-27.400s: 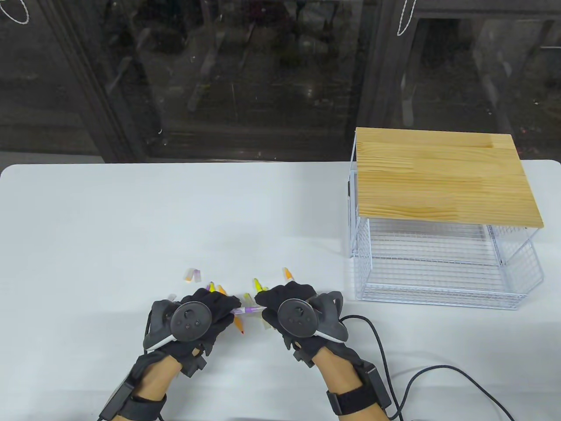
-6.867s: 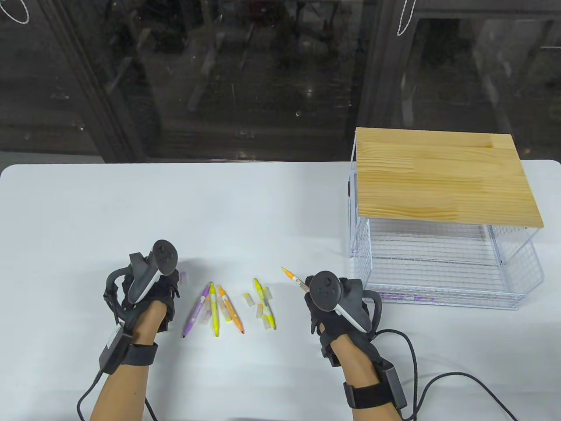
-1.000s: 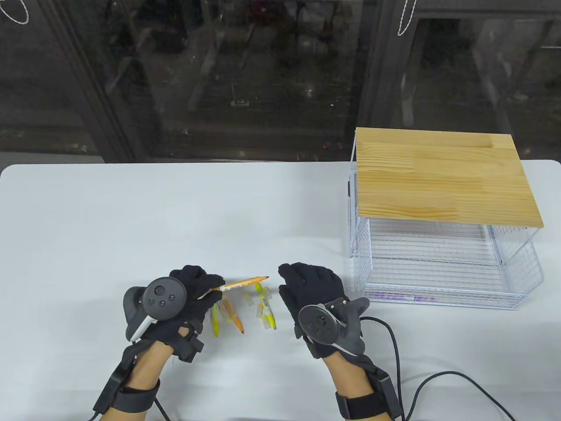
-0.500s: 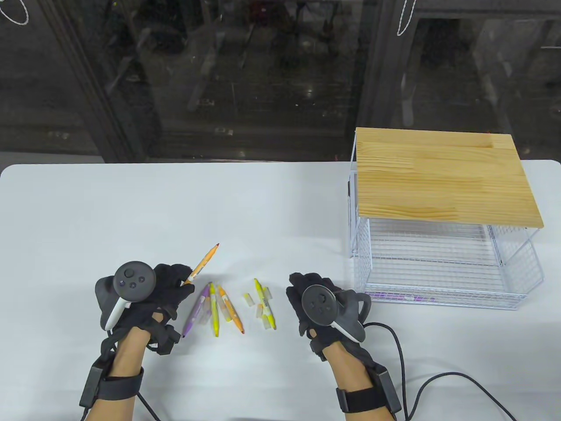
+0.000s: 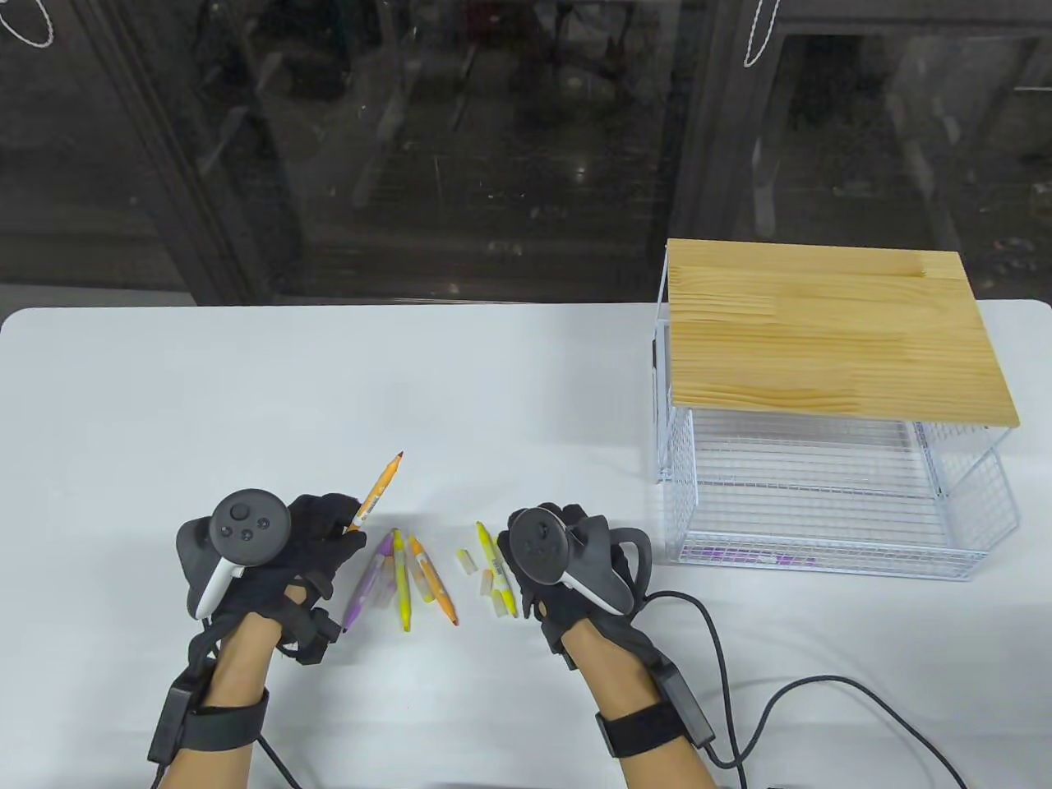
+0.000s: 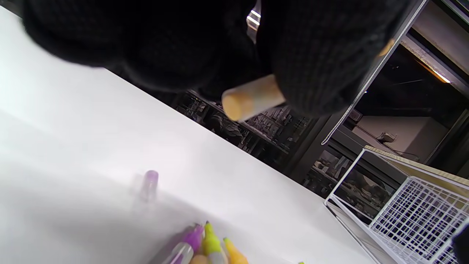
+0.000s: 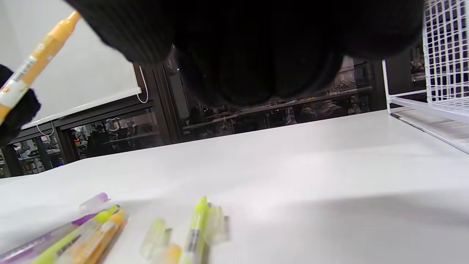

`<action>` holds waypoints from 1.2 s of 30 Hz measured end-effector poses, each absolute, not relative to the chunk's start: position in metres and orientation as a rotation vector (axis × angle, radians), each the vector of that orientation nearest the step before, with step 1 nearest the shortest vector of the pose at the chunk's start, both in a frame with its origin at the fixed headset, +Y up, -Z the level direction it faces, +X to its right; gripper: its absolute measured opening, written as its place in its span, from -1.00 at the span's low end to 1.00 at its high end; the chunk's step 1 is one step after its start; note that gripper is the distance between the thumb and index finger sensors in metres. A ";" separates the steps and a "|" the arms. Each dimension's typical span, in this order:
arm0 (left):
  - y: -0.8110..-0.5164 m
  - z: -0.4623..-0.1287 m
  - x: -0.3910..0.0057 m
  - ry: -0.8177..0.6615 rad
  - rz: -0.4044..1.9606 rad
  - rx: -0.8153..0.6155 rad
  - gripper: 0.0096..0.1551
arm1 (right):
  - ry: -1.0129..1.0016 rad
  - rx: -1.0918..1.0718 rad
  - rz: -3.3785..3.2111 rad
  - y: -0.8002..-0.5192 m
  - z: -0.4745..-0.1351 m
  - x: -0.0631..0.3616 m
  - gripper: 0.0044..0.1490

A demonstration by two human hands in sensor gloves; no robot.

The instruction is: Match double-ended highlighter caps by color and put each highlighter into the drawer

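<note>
My left hand (image 5: 308,542) had one orange highlighter (image 5: 377,491) pinched in its curled fingers, tip poking up and away toward the far side of the table (image 5: 246,386). In the left wrist view you could see its capped butt end (image 6: 251,98) sticking out from under the fingers. My right hand (image 5: 559,575) was down just right of the pile, holding nothing as far as I could see, but I couldn't tell from any view whether the fingers were curled or straight, since the tracker and the glove blocked everything.

Between the hands, I counted four highlighters on the table: one purple (image 5: 368,579), a yellow (image 5: 401,579) and an orange (image 5: 433,579) fanned together close to my left hand, touching at their far tips, plus a second yellow (image 5: 497,569) lying apart, just beside my right hand. Around that last one were about four loose clear caps (image 5: 467,561), some yellowish, one maybe orange-ish. One more purple cap (image 6: 150,181) showed up in the left wrist view, off on its own beyond the fan.

Further right, well apart from the hands, the wire drawer (image 5: 830,514) was pulled open under its wooden top (image 5: 830,329), with one purple highlighter (image 5: 740,555) already lying along its front edge.
</note>
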State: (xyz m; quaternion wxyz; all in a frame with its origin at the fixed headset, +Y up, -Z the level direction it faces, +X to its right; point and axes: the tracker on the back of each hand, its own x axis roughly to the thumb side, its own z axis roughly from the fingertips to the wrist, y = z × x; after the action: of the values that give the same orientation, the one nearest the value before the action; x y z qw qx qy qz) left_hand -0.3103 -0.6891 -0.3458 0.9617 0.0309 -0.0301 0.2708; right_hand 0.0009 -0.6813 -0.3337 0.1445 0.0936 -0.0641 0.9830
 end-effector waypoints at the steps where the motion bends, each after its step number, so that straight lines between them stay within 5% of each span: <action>1: -0.689 -0.346 -0.310 -0.062 0.549 0.061 -0.47 | -0.175 0.271 2.834 -0.679 -0.336 -0.002 -0.44; 7: -0.689 -0.345 -0.310 -0.065 0.551 0.061 -0.47 | -0.228 0.322 2.844 -0.689 -0.336 -0.022 -0.45; 36: -0.694 -0.346 -0.303 -0.069 0.522 0.015 -0.46 | 0.161 0.454 3.039 -0.733 -0.330 -0.045 -0.44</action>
State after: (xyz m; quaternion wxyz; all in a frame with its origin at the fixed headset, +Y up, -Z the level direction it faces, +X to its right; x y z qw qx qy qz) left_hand -0.3034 -0.6938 -0.3464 0.9655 0.0073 -0.0340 0.2581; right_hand -0.0451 -0.7328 -0.3298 0.0321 0.1474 0.0523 0.9872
